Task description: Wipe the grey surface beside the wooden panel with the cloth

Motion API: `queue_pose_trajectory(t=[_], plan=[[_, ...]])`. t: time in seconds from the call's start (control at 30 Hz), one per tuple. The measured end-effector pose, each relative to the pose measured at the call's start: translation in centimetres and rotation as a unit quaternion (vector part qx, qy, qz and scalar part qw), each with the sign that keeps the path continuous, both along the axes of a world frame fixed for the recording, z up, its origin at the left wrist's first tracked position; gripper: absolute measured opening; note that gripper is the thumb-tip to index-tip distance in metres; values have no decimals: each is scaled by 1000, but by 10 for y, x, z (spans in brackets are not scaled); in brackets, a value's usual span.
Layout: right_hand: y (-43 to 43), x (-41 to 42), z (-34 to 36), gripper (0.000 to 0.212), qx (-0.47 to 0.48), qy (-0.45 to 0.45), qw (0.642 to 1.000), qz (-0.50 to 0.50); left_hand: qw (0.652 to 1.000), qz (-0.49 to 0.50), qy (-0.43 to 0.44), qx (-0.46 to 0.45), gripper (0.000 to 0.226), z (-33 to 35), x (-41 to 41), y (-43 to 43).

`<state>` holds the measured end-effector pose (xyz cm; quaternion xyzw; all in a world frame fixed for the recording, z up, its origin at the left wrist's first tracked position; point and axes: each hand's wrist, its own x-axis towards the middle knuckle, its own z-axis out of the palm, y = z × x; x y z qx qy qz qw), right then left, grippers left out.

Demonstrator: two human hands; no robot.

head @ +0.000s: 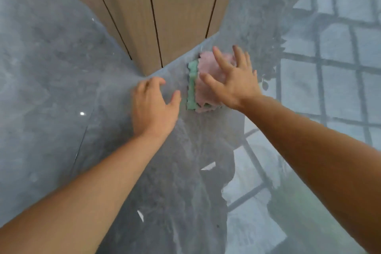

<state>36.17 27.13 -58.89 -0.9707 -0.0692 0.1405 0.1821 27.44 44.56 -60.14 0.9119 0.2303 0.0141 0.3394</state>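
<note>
A folded cloth [203,86], pink with a green strip along its left edge, lies flat against the glossy grey surface [185,150] just right of the wooden panel [165,16]. My right hand [233,82] presses on the cloth with its fingers spread wide, covering the cloth's right half. My left hand [154,107] rests on the grey surface to the left of the cloth, fingers loosely curled and apart, holding nothing and not touching the cloth.
The wooden panel has dark vertical grooves and meets grey stone [51,68] on its left. The glossy surface reflects a window grid [329,68] at the right. Small bright specks mark the surface lower down.
</note>
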Motion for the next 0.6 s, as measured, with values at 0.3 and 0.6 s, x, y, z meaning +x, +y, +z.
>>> queue_pose_trajectory(t=[0.3, 0.6], plan=[[11, 50, -64, 66, -137, -138, 969, 151, 960, -50, 81, 264, 83, -66, -42, 58], [73, -10, -57, 78, -136, -103, 985, -33, 958, -75, 103, 257, 75, -57, -41, 62]])
